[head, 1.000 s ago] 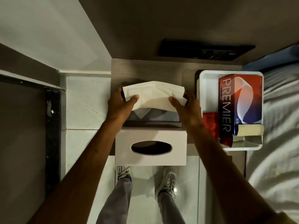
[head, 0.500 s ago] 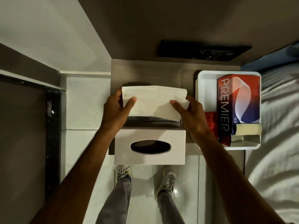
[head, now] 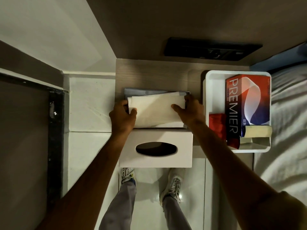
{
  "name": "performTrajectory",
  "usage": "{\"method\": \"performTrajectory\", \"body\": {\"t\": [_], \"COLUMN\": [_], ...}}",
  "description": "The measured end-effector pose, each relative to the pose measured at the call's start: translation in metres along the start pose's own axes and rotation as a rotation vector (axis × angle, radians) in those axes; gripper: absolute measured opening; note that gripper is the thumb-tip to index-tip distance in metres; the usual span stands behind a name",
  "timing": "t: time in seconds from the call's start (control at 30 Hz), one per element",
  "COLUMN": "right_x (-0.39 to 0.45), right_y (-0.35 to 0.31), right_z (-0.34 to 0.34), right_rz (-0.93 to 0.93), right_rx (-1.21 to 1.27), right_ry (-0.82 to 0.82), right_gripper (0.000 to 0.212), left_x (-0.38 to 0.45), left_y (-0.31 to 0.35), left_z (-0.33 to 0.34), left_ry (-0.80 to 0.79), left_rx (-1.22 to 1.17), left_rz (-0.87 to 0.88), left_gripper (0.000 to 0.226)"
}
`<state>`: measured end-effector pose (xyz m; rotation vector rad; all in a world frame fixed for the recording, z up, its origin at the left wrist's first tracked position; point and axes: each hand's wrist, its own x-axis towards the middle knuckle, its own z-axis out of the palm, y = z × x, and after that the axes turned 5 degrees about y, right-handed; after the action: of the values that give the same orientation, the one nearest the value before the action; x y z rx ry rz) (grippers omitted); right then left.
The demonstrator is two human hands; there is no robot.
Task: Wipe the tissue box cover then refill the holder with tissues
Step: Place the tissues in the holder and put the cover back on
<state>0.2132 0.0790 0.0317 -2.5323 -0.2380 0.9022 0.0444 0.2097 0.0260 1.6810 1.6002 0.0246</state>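
Observation:
A stack of white tissues (head: 156, 109) lies partly inside the grey open holder base (head: 142, 91) on the wooden bedside shelf. My left hand (head: 123, 116) grips the stack's left end and my right hand (head: 191, 110) grips its right end. The stack sits tilted, its far edge down in the base. The white tissue box cover (head: 156, 150) with its oval slot stands just in front of the base, at the shelf's near edge.
A white tray (head: 214, 90) at the right holds a red and blue PREMIER tissue pack (head: 245, 103), a red cloth (head: 217, 125) and a pale roll. A bed (head: 285, 130) lies further right. A dark wall panel (head: 211, 49) is behind the shelf.
Both hands have lowered the tissue stack from above the base down into it. The grey far wall of the base now shows behind the stack.

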Motion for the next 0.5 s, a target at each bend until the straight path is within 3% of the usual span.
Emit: {"method": "performTrajectory", "body": {"t": [0.17, 0.3, 0.43, 0.5], "right_x": [-0.014, -0.018, -0.019, -0.018], "right_y": [-0.001, -0.006, -0.006, -0.003], "right_z": [0.008, 0.013, 0.019, 0.021], "right_rz": [0.019, 0.080, 0.177, 0.198], "right_rx": [-0.098, -0.129, -0.099, -0.065], "right_ry": [0.057, 0.062, 0.046, 0.038], "right_gripper": [0.067, 0.073, 0.077, 0.076], "left_x": [-0.005, -0.007, 0.000, 0.004], "left_y": [0.003, 0.013, 0.018, 0.017], "left_z": [0.005, 0.010, 0.015, 0.016], "left_ry": [-0.067, -0.126, -0.141, -0.135], "left_rx": [0.202, 0.312, 0.305, 0.262], "left_rz": [0.117, 0.079, 0.018, 0.001], "left_gripper": [0.061, 0.080, 0.081, 0.072]}}
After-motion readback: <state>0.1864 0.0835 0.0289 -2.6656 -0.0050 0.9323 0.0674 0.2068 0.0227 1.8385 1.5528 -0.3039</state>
